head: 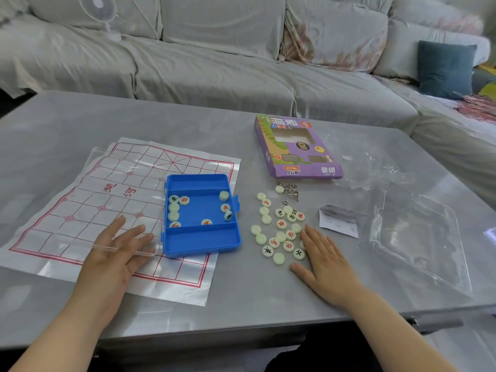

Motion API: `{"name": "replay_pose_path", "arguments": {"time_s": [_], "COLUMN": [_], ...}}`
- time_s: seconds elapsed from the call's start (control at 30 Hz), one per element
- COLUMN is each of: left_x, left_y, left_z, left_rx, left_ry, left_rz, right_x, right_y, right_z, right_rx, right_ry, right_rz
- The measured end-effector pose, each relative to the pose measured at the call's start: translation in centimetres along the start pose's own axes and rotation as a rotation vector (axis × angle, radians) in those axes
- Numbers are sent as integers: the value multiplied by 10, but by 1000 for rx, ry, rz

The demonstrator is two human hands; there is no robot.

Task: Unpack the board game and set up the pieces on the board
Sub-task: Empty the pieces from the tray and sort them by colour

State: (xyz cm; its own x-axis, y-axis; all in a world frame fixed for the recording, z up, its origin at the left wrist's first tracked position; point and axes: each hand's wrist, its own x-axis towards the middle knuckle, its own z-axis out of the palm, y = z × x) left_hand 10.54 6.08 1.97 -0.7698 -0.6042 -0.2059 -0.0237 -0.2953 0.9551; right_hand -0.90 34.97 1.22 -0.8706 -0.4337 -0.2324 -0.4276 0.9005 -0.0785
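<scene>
A paper board (112, 189) with a red grid lies unfolded on the left of the table. A blue plastic case (200, 238) sits on the board's right part, open, with several round pale pieces (174, 208) inside. Its clear lid (126, 210) lies flat to the left over the board. My left hand (118, 251) rests under or against that lid's near edge, fingers straight. More pieces (280, 236) lie scattered on the table right of the case. My right hand (327, 261) lies flat beside them, fingertips touching the pile.
The purple game box (298, 146) lies behind the loose pieces, with small metal rings (288, 189) near it. A folded leaflet (339, 221) and a clear plastic tray and wrap (418, 232) lie on the right. A sofa stands behind the grey table (80, 119).
</scene>
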Motion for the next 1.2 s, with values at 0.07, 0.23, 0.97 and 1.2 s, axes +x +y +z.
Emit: {"name": "replay_pose_path", "arguments": {"time_s": [0.07, 0.23, 0.97, 1.2], "left_x": [1, 2, 10, 11], "left_y": [-4, -8, -17, -17], "left_z": [-2, -6, -12, -12], "left_rx": [5, 25, -27, -18], "left_ry": [-10, -14, -37, -50], "left_rz": [-6, 9, 76, 91], "right_x": [0, 12, 111, 117], "right_y": [-3, -35, -136, -148], "right_z": [-4, -16, -68, -68], "right_rx": [15, 207, -48, -354], "right_ry": [8, 181, -208, -255], "right_rz": [5, -74, -248, -273]}}
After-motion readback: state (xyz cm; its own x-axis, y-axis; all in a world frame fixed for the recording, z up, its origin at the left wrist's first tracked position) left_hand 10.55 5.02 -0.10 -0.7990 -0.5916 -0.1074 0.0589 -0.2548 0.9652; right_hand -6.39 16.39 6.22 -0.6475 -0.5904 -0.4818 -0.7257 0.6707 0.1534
